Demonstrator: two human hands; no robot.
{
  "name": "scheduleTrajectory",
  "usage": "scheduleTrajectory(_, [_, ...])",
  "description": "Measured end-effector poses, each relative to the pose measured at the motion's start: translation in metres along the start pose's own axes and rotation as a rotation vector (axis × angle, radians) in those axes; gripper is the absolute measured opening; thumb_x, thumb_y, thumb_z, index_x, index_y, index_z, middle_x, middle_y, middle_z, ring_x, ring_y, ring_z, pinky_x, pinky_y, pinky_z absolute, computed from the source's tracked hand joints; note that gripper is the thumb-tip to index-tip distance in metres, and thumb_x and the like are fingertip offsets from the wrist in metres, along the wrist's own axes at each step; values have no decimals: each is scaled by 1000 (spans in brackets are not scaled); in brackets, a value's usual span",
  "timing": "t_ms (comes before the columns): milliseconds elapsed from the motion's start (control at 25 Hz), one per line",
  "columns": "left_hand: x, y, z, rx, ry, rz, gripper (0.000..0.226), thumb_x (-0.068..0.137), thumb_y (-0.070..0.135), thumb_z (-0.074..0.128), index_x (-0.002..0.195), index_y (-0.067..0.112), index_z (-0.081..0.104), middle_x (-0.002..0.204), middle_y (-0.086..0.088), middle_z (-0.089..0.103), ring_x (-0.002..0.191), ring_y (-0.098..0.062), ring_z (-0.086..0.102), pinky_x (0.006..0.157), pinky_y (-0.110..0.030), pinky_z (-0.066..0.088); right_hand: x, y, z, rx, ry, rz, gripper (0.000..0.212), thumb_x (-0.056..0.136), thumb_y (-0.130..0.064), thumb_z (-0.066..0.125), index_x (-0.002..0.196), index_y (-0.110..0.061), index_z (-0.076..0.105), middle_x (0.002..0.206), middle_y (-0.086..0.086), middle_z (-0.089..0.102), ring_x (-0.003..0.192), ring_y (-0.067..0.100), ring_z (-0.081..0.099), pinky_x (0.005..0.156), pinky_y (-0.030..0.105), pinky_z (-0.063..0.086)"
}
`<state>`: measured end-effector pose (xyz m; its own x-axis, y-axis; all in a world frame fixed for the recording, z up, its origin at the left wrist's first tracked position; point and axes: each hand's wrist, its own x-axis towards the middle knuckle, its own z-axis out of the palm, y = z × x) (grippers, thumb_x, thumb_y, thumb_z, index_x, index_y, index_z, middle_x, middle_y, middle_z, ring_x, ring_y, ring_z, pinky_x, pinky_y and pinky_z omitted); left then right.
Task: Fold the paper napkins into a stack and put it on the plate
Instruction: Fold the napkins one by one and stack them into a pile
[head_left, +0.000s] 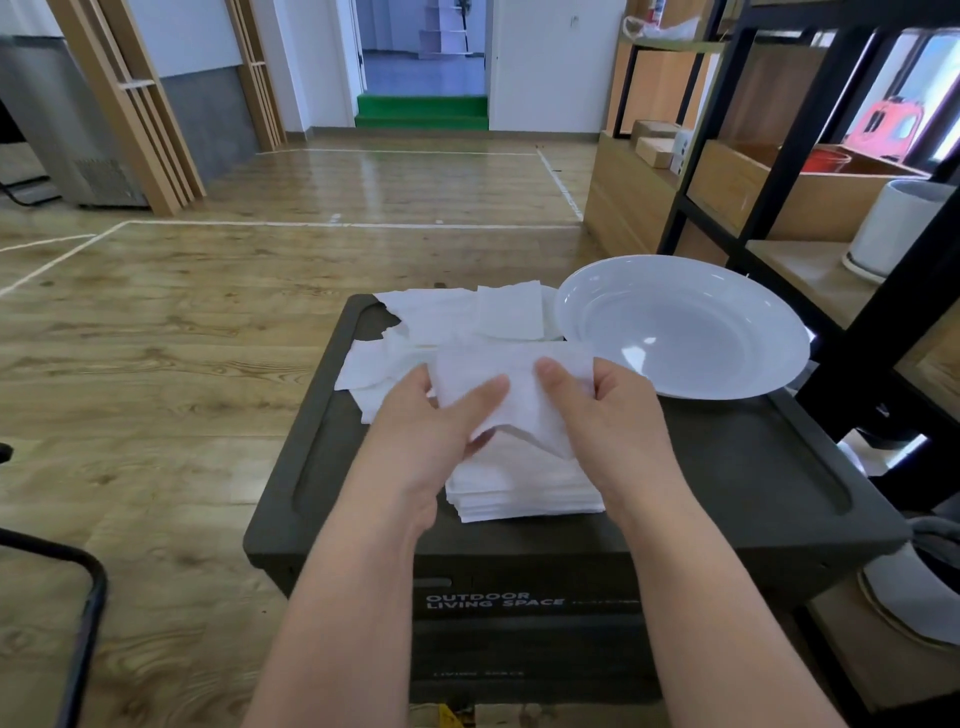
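Note:
Both hands hold one white paper napkin (519, 400) in the air above the dark box lid. My left hand (431, 421) pinches its left side with the thumb on top. My right hand (602, 410) grips its right side. Under my hands lies a neat stack of folded napkins (524, 493), partly hidden by my wrists. Several loose, unfolded napkins (457, 317) lie spread at the far left of the lid. A wide white plate (680, 322) rests at the far right of the lid with nothing in it.
The dark storage box (727, 483) reads "OUTDOOR LIVING SPACE" on its front. A black and wood shelf unit (810, 171) stands close on the right with a white cylinder (893, 228) on it. Wood floor stretches ahead and to the left. A black frame (78, 623) sits at the bottom left.

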<state>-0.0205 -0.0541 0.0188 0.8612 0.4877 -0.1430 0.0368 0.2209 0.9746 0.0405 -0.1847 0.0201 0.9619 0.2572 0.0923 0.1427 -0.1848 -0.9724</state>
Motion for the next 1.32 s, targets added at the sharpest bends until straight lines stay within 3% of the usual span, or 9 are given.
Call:
scheduleTrajectory(200, [5,-8,-7,246,28,0,14,85,15,69,98,20,68,87,3,74,67,-8,72,52,-13,51,6,13,-4,-346,137,-58,35,86,-43,58,71,-12,61,61,-1,58,55,9,49,50,22,37])
scheduleTrajectory(320, [7,-11,-13,429,94,32,19,89,24,64,82,7,70,77,-2,74,61,-7,70,63,-28,58,9,17,-3,-459,129,-51,36,86,-43,57,66,-13,55,60,-1,53,55,10,47,49,24,34])
scheduleTrajectory(440, [8,-17,-18,752,141,79,47,91,28,58,53,8,40,43,8,41,33,-2,41,46,-16,33,10,20,-1,-555,96,-46,37,88,-43,56,62,-19,45,57,-6,43,52,7,42,48,19,27])
scheduleTrajectory(520, [9,-19,-18,862,143,108,50,90,29,58,51,18,30,37,10,31,33,-2,36,37,-13,25,12,24,-2,-626,92,-53,31,88,-42,56,68,-22,46,61,-10,45,55,4,44,48,16,25])
scheduleTrajectory(640, [12,-21,-18,956,132,46,30,86,38,63,64,23,49,67,10,57,62,-4,53,52,-21,34,15,30,-4,-633,54,3,22,88,-40,59,78,-23,49,70,-13,49,61,1,45,50,14,29])
scheduleTrajectory(800, [14,-19,-21,1008,120,-70,32,83,44,65,69,19,51,72,4,60,64,-9,52,50,-24,32,13,30,-2,-604,111,96,27,81,-38,67,90,-25,46,80,-10,50,67,4,45,52,19,30])
scheduleTrajectory(920, [13,-17,-23,1019,142,-84,33,81,46,67,68,22,50,70,8,57,62,-5,49,49,-23,30,6,16,3,-643,250,-153,36,80,-24,71,96,-31,39,80,-12,46,66,1,45,51,15,28])
scheduleTrajectory(1120, [43,1,-46,975,558,240,18,85,36,62,92,21,57,93,4,62,85,-17,56,60,-29,36,-4,12,20,-740,-157,-304,16,87,-35,60,104,-34,57,102,-16,48,89,2,49,66,13,35])
scheduleTrajectory(1320, [75,-14,-58,1218,496,191,43,85,32,60,126,20,52,128,-6,52,117,-28,39,94,-31,29,-2,21,22,-758,-234,-203,22,88,-39,55,109,-34,53,107,-11,42,100,8,44,71,20,35])
